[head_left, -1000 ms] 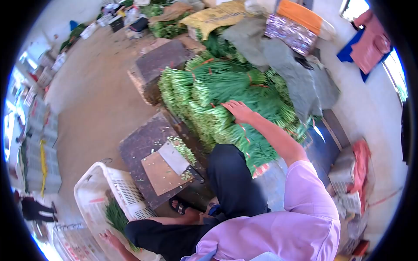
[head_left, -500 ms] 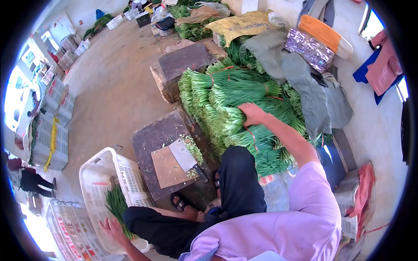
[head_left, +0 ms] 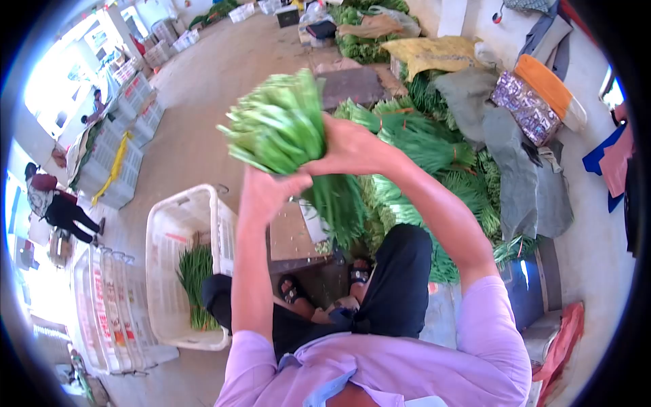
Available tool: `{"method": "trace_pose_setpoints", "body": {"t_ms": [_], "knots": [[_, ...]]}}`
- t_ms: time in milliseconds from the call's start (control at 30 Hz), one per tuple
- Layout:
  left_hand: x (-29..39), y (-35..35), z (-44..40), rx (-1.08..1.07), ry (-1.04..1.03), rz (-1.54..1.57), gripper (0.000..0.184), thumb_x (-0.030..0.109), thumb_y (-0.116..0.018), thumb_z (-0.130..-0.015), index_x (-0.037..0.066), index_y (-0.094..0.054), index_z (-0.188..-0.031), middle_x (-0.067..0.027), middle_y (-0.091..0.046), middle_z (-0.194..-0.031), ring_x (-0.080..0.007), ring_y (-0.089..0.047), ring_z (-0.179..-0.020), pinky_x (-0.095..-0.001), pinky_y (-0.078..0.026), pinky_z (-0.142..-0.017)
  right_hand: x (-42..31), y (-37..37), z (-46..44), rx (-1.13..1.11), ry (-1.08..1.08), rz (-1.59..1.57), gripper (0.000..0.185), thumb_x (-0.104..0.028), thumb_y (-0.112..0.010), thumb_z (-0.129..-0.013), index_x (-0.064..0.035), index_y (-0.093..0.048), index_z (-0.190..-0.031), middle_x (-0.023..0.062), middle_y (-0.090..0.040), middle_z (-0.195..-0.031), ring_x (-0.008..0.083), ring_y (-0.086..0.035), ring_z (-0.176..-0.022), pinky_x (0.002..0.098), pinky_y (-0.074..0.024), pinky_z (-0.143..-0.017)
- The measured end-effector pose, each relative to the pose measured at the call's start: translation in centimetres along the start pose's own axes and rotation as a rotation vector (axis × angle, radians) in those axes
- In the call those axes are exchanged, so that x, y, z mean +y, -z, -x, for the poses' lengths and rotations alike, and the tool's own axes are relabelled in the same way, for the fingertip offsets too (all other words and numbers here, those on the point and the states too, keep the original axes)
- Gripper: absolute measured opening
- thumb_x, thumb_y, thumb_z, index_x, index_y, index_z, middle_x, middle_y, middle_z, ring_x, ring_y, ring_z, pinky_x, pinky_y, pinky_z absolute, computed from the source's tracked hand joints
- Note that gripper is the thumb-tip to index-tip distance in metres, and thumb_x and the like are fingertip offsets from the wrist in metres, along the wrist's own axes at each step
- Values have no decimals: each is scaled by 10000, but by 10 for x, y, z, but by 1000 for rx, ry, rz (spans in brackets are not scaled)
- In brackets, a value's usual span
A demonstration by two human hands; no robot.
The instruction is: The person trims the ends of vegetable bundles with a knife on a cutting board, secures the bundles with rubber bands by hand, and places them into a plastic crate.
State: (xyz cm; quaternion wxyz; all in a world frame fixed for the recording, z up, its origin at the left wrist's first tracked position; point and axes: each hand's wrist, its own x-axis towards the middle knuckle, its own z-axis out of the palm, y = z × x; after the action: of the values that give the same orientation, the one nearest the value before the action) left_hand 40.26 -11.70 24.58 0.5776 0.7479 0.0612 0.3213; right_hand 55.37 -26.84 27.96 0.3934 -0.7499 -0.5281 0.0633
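Observation:
A thick bunch of garlic chives point(head_left: 278, 125) is raised in front of me, its pale stem ends up and to the left, its long green leaves hanging below. My right hand point(head_left: 347, 146) wraps around its right side. From underneath, my left hand point(head_left: 270, 190) is closed on the near side, with its fingers mostly hidden. A cutting board point(head_left: 290, 234) lies below, partly covered by the hanging leaves, and the blade of a cleaver point(head_left: 313, 221) shows on it. To my right is a big pile of tied chive bunches point(head_left: 427, 146).
A white plastic crate point(head_left: 153, 261) with some chives point(head_left: 195, 275) inside stands at my left, beside stacked crates point(head_left: 102, 305). Grey sheeting point(head_left: 512, 169) covers part of the pile. A person point(head_left: 62, 203) stands at the far left. A dark block point(head_left: 352, 85) sits ahead.
My right hand has lifted a bunch off the pile and brought it up and left. My left hand has come up from beside the crate to grip it too. The view has shifted.

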Motion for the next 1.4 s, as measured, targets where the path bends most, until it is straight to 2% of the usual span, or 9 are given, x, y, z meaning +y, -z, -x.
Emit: {"method": "trace_pose_setpoints", "body": {"t_ms": [167,267,367,533,700,767,933,1167,1400], "knots": [[-14,55,6,237,10,180,721,19,-865,-681,-3,-531,-1319,-102,-676,-1179,-218,-672,-1036,-346,-541,-952,51,-62,-17,-212,348,-273,885,-419,-870,-722,7,-474,-1390,246,-640,-1203,379,-638,-1105,437,-494,-984],[-29,105,17,213,94,16,728,-3,-849,-681,2,-523,-1332,-112,-671,-1188,-211,-672,-1042,-344,-543,-951,142,-143,3,-466,-132,169,707,-436,-842,-748,-9,-569,-1242,214,-675,-1154,379,-649,-1075,445,-522,-937],[-51,114,21,135,197,-191,749,0,-838,-693,13,-506,-1364,-124,-670,-1192,-214,-671,-1058,-341,-543,-953,189,-233,63,-736,-509,312,780,-508,-837,-731,75,-573,-1177,232,-691,-1157,384,-677,-1074,456,-551,-895],[-170,100,31,-196,368,-391,926,107,-884,-605,51,-467,-1431,-166,-665,-1228,-275,-646,-1154,-379,-501,-1038,181,-277,108,-498,-686,246,521,-277,-771,-789,62,-585,-1139,233,-689,-1095,367,-723,-938,435,-598,-753],[-284,89,78,-497,442,-551,1121,237,-901,-545,32,-364,-1508,-201,-644,-1277,-335,-598,-1241,-393,-436,-1104,178,-226,126,-301,-937,-649,383,-107,-623,-823,66,-479,-1134,188,-659,-765,265,-665,-562,357,-533,-477],[-290,89,79,-492,438,-576,1193,262,-919,-538,10,-303,-1528,-229,-593,-1336,-346,-556,-1286,-398,-414,-1126,146,-204,142,-186,-913,-561,332,-82,-602,-870,53,-478,-1146,134,-593,-670,202,-588,-459,346,-506,-452],[-264,83,82,-500,451,-756,1476,421,-976,-486,-115,-91,-1538,-311,-364,-1521,-386,-393,-1421,-394,-328,-1196,111,-195,163,92,-580,-236,247,-129,-618,-952,8,-492,-1114,233,-650,-785,404,-668,-731,477,-518,-640],[-270,58,57,-481,518,-828,1414,414,-976,-479,-109,-183,-1526,-308,-425,-1483,-393,-448,-1382,-399,-381,-1157,97,-207,156,137,-339,-91,304,-148,-628,-962,-20,-518,-1215,244,-663,-886,464,-642,-860,498,-522,-706],[-264,20,73,-500,559,-1177,1246,449,-948,-523,-65,-332,-1477,-253,-556,-1363,-361,-551,-1274,-437,-449,-1071,88,-221,150,81,-307,89,285,-207,-575,-976,-52,-515,-1208,219,-677,-861,416,-674,-716,505,-551,-613]]}}
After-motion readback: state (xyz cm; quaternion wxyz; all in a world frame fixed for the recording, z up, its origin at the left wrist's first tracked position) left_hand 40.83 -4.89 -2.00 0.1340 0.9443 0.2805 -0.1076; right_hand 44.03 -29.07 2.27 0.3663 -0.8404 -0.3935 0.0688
